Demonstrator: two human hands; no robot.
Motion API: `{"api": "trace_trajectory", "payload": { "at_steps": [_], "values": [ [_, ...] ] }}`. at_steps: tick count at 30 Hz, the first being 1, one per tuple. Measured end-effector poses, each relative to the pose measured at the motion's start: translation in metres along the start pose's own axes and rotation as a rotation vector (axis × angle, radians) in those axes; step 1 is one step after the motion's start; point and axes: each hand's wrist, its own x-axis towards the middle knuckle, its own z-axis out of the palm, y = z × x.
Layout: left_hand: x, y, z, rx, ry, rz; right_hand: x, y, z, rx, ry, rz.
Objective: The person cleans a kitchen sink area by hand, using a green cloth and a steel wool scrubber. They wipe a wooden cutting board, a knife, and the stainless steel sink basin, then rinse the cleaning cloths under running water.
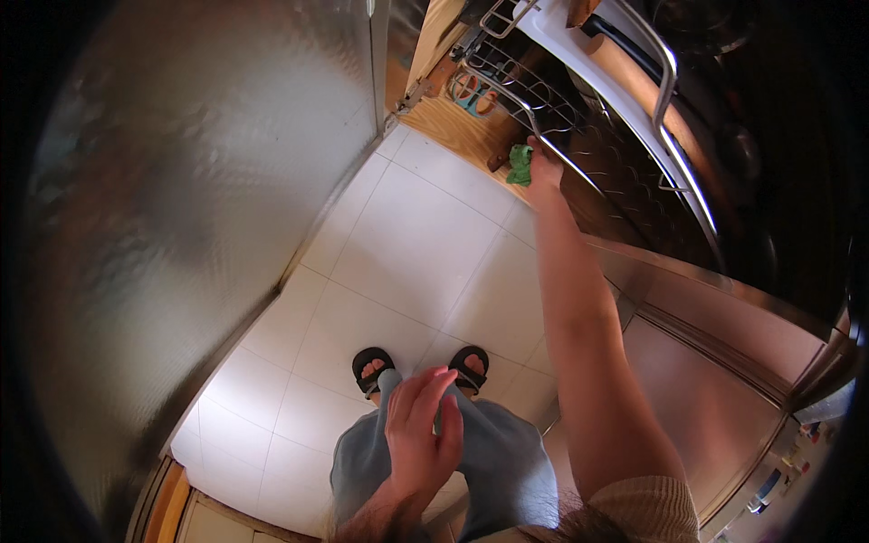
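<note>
My right hand (545,173) reaches far forward and grips a crumpled green cloth (521,165), which sticks out to the left of the fingers. The hand is at the front edge of a wooden cabinet shelf (434,125), beneath the bent rail of a metal wire rack (533,115). Part of the fingers is hidden behind the hand and the cloth. Close to my body, my left hand (424,427) hovers above my knees, fingers loosely curled and apart, holding nothing. A small brown object (499,158) lies just left of the cloth.
Scissors-like handles in teal and orange (473,95) show behind the rack wires. Above stand a white board (567,41) and a wooden rolling pin (635,88). A textured glass panel (237,156) borders the tiled floor (407,224) on the left; a cabinet front (699,387) is at right.
</note>
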Motion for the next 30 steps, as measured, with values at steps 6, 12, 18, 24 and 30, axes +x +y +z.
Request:
{"api": "trace_trajectory", "payload": {
  "at_steps": [6,12,18,24,30],
  "values": [
    [0.005,0.008,0.009,-0.051,0.087,0.035,-0.184,-0.083,-0.05,0.378,-0.52,0.374],
    [-0.023,0.036,0.018,-0.366,0.402,0.171,-0.403,-0.24,-0.098,0.301,-0.796,0.908],
    [-0.058,0.158,-0.022,-0.501,0.303,0.134,-0.366,-0.473,-0.17,-0.724,-0.442,-0.816],
    [-0.078,0.256,-0.082,-0.225,0.374,0.202,-0.227,-0.618,-0.212,-1.381,0.327,-0.856],
    [-0.063,0.31,-0.161,0.303,0.509,0.208,-0.188,-0.618,-0.215,-1.489,-0.113,-0.751]
  ]
}}
